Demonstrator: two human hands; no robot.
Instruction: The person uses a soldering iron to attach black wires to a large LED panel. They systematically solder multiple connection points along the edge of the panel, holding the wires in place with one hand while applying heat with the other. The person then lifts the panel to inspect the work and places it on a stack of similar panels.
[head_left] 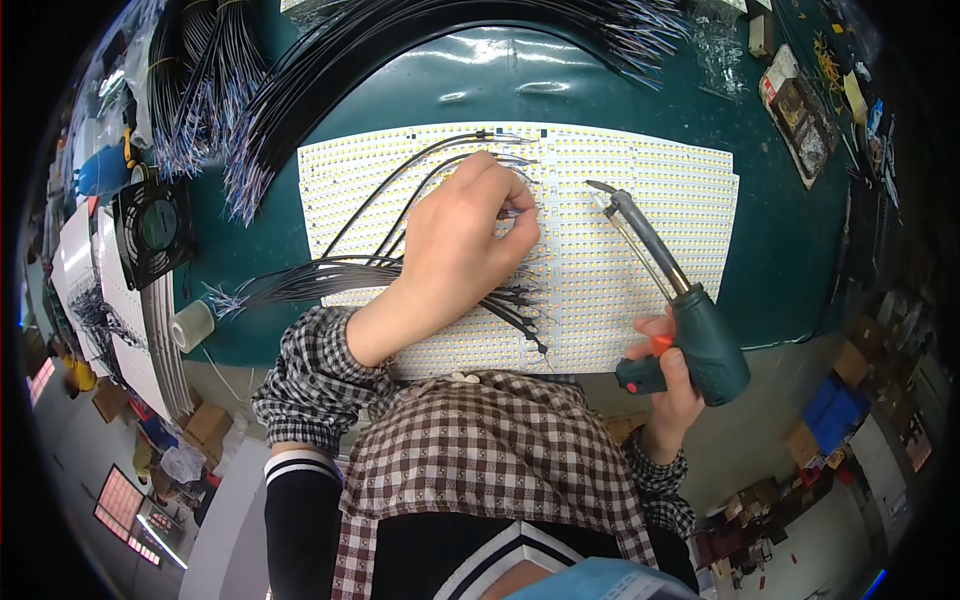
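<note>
White LED boards (640, 240) dotted with small yellow chips lie stacked before me on a green table mat. Over their middle, my left hand (465, 225) is closed in a pinch at a row of black cable ends; my fingers hide most of what is between them. Black cables (375, 205) run from that row toward the left, several with bare thin wires at their tips. My right hand (670, 380) grips a dark green soldering gun (708, 345) with a red trigger. Its tip points up and left, above the boards, apart from my left hand.
Large bundles of black cable (330, 70) with stripped ends fill the back left. A black fan (152, 230), a solder spool (192, 325) and stacked white boards (125, 310) stand at the left. A stained soldering tray (798, 115) lies at the back right.
</note>
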